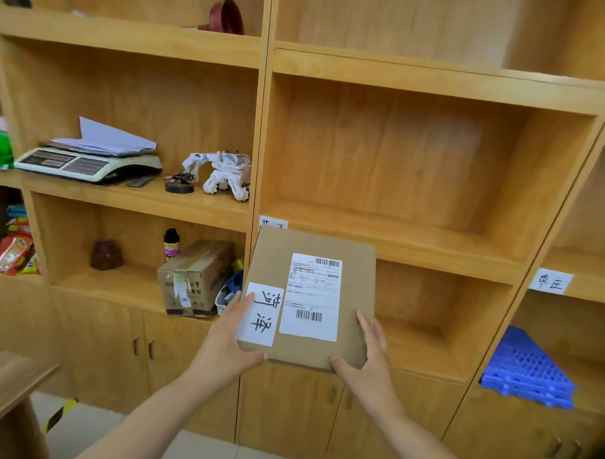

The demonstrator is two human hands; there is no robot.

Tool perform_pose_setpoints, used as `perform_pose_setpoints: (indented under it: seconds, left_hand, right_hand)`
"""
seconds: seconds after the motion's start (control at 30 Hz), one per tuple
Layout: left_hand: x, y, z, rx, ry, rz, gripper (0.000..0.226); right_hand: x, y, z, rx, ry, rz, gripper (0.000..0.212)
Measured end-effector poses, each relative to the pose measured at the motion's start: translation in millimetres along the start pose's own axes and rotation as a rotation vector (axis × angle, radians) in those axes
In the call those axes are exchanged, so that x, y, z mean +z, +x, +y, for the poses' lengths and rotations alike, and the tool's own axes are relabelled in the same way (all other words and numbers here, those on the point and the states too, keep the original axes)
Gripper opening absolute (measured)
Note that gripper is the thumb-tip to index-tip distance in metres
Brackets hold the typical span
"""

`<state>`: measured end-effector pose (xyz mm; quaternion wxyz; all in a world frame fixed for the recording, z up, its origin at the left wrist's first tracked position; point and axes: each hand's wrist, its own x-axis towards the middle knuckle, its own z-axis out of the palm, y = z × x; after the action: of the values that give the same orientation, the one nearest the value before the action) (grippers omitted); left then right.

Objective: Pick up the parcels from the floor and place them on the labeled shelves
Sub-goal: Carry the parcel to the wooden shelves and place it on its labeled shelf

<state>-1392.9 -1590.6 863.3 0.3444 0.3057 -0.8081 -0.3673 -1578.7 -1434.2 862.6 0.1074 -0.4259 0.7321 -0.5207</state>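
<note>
I hold a flat brown cardboard parcel (276,259) in front of the wooden shelving, level with the edge of a middle shelf (413,247). It carries a white shipping label with barcodes and a second white label with handwritten characters. My left hand (227,343) grips its near left corner, thumb on top. My right hand (365,358) grips its near right corner. The parcel's far edge partly covers a white shelf label (272,222). Another handwritten shelf label (550,281) sits on the shelf edge to the right.
On the left shelves are a weighing scale (87,165) with papers, a white toy robot (224,175), a taped cardboard box (195,277), a spray can (171,245) and snack packets (14,250). Blue plastic pallets (529,371) lean at lower right. Closed cabinet doors (145,361) run below.
</note>
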Motion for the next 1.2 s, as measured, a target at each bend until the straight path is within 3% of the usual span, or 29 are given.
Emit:
perform_pose_setpoints:
  seconds: [0.47,0.67,1.2]
  left_hand:
    - [13,247,-32,0.132,-0.094,0.038,0.084]
    - [8,345,-47,0.205,-0.032,0.019,0.09]
    - [22,455,-60,0.18,0.147,0.075,0.062]
  right_hand:
    - [29,237,4,-0.109,-0.091,0.123,0.102]
    - [50,335,4,-0.134,-0.164,0.165,0.106]
    - [48,460,25,-0.081,-0.321,0.115,0.087]
